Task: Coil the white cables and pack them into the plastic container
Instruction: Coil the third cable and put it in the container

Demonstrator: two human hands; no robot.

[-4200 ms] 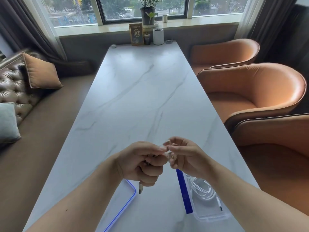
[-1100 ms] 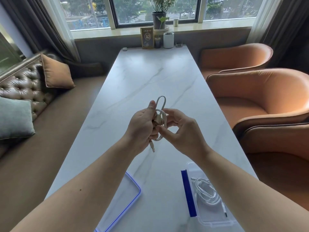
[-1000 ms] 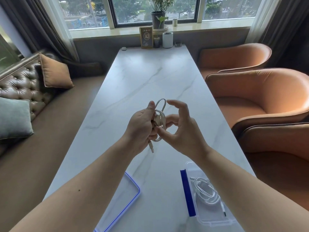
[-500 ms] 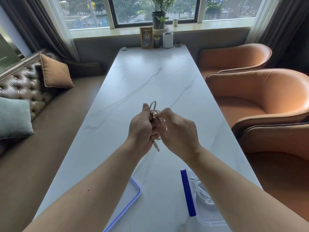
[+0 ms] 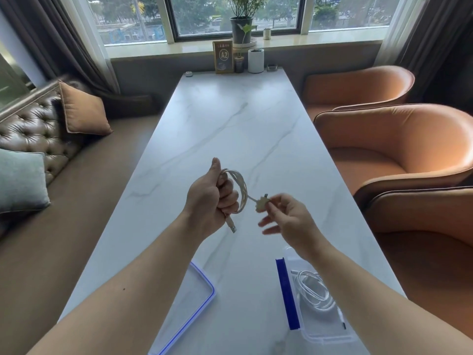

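My left hand (image 5: 210, 196) is closed around a coiled white cable (image 5: 240, 190) held above the table; its USB plug (image 5: 231, 226) hangs below the fist. My right hand (image 5: 286, 216) pinches the cable's other end, a small multi-head connector (image 5: 262, 202), just right of the coil. A clear plastic container (image 5: 330, 334) with a blue clip edge sits at the near right, partly hidden by my right forearm. Another coiled white cable (image 5: 313, 290) lies inside it.
The container's lid (image 5: 189, 303), clear with a blue rim, lies on the white marble table (image 5: 230, 119) at the near left. A sign, cups and a plant stand at the far end. Orange armchairs (image 5: 389, 144) line the right side, a leather sofa (image 5: 33, 129) the left.
My hands, which were pressed together winding the cable, have come apart. My right hand has drawn the connector end out to the right of the coil.
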